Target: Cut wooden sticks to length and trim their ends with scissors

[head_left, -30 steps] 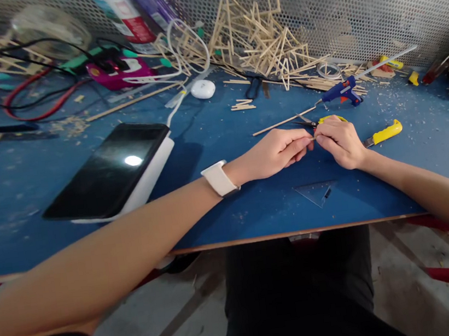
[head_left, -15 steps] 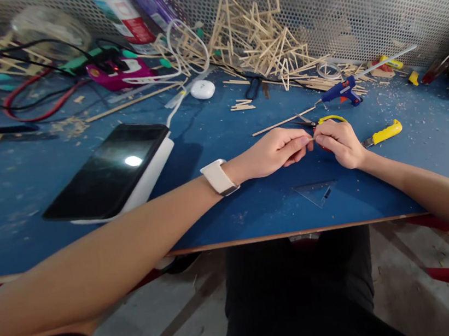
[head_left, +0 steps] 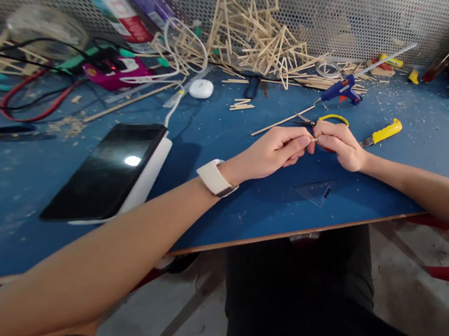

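Note:
Between my two hands is a short wooden stick [head_left: 314,139], only a small piece of it showing. My left hand [head_left: 282,150], with a white band on the wrist, pinches its left end between thumb and fingers. The fingers of my right hand [head_left: 341,144] are closed on its other end. Just behind my hands lie scissors [head_left: 332,116] with yellow handles, partly covered by my right hand. A long wooden stick [head_left: 280,121] points toward the tip of a blue glue gun [head_left: 340,91]. A clear set square [head_left: 314,193] rests in front of my hands.
A yellow-handled knife [head_left: 387,131] lies to the right. On the left a black-screened phone or tablet [head_left: 104,170] leans on a white stand. Several short sticks [head_left: 241,104], a white case [head_left: 201,88], a power strip [head_left: 115,72] and a stick heap [head_left: 261,42] sit toward the mesh panel.
My hands keep hold of the small stick in almost the same spot. My right hand has shifted very slightly, and a bit more of the stick shows between the fingertips.

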`<control>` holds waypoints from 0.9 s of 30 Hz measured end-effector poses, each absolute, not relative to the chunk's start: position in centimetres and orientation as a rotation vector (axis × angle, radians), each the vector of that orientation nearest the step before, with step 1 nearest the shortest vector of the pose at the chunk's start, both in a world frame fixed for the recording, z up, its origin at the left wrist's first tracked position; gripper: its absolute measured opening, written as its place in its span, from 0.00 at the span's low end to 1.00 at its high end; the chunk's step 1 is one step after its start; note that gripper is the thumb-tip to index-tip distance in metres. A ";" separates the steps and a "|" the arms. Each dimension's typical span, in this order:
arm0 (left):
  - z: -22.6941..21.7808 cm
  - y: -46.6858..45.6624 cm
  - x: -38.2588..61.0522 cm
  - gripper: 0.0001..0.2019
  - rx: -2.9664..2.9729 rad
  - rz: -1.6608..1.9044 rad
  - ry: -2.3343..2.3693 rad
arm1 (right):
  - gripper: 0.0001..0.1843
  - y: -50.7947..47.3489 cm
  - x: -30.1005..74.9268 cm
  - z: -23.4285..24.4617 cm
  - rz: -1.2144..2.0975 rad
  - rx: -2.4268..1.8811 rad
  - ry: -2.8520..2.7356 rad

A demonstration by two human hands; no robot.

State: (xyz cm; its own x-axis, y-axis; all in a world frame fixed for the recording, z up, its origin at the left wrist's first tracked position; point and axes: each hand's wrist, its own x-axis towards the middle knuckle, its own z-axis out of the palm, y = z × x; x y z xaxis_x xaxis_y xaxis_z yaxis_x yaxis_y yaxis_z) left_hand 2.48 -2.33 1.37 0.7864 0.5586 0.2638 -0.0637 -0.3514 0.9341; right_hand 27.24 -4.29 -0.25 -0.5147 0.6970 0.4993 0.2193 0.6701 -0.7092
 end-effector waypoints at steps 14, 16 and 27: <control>1.3 -2.3 2.5 0.27 1.865 0.678 0.401 | 0.25 -4.1 27.5 -0.6 0.840 -0.708 -2.043; 1.4 -2.5 2.5 0.23 1.908 0.690 0.429 | 0.24 -4.1 27.4 -0.6 0.802 -0.698 -2.043; 0.8 -1.5 1.7 0.19 2.256 1.032 0.744 | 0.26 -4.4 27.5 -0.7 0.314 -0.816 -2.044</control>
